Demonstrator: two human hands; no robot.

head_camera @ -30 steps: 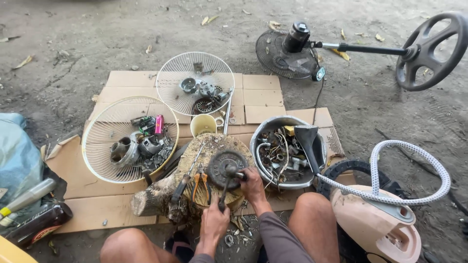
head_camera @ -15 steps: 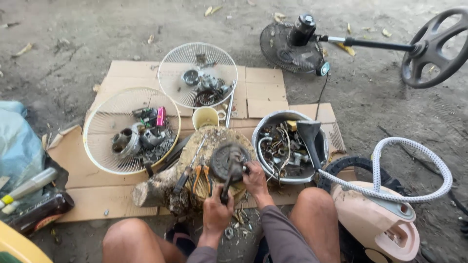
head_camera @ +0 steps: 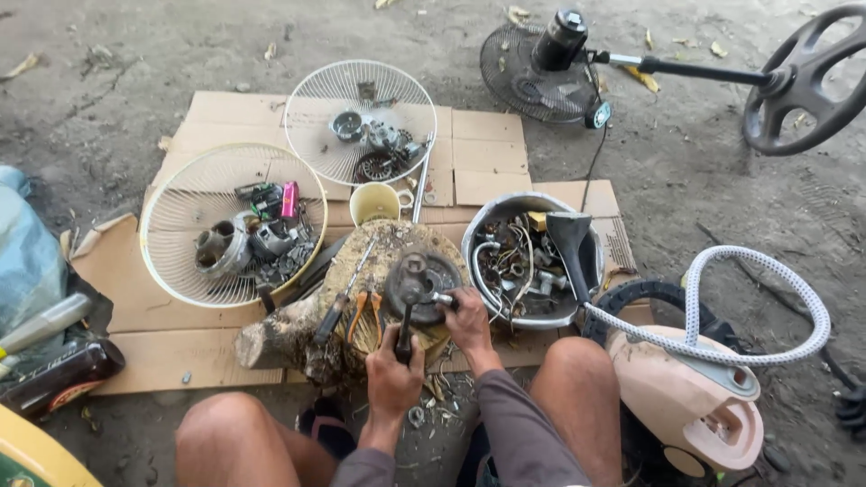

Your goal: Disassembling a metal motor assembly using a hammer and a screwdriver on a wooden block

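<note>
A round dark metal motor part (head_camera: 428, 275) lies on top of a wooden log (head_camera: 338, 298) between my knees. My left hand (head_camera: 394, 374) is closed around the dark handle of a tool (head_camera: 404, 329) that stands against the part. My right hand (head_camera: 469, 320) grips the part's right edge and a small metal piece there. A screwdriver (head_camera: 338, 307) and orange-handled pliers (head_camera: 365, 316) rest on the log to the left.
Two white fan grilles (head_camera: 194, 194) (head_camera: 311, 108) hold several small parts on flattened cardboard (head_camera: 487, 149). A yellow cup (head_camera: 374, 203), a metal basin (head_camera: 474, 243) of wires, a fan motor on a stand (head_camera: 559, 41), a pink vacuum cleaner (head_camera: 686, 397) with hose, and bottles (head_camera: 54, 374) surround me.
My left hand has shifted up along the tool's handle toward the motor part. The right hand stays on the part's edge. The view has tilted slightly.
</note>
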